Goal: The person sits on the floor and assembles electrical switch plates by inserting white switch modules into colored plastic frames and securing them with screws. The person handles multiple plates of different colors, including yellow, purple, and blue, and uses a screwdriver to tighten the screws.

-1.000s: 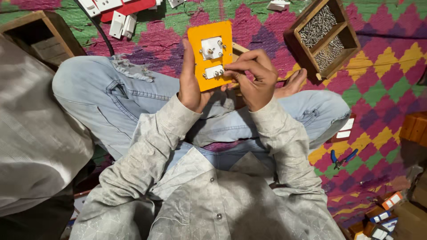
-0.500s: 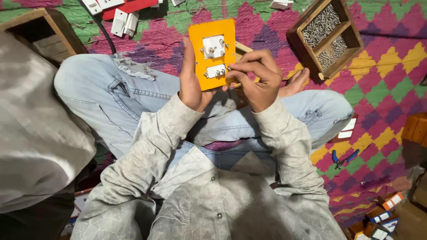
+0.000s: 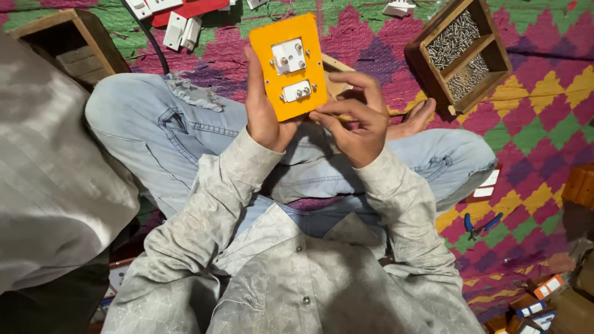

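Note:
I sit cross-legged in blue jeans on a patterned rug. My left hand (image 3: 263,111) grips the left edge of an upright orange switch plate (image 3: 288,65). Two white modules with metal terminals are set in the plate, a larger one above a smaller one. My right hand (image 3: 352,117) rests against the plate's lower right corner, thumb and forefinger pinched at its edge. Whether they pinch a small part is too small to tell.
A wooden tray (image 3: 461,52) with compartments of screws lies at the upper right. White and red electrical parts (image 3: 179,18) lie at the top, a wooden box (image 3: 65,43) at upper left. Blue-handled pliers (image 3: 481,226) and small cartons (image 3: 535,303) lie at right. Grey cloth (image 3: 52,179) fills the left.
My right hand has slid from the face of the lower white module down to the plate's lower right corner. My left hand still holds the plate.

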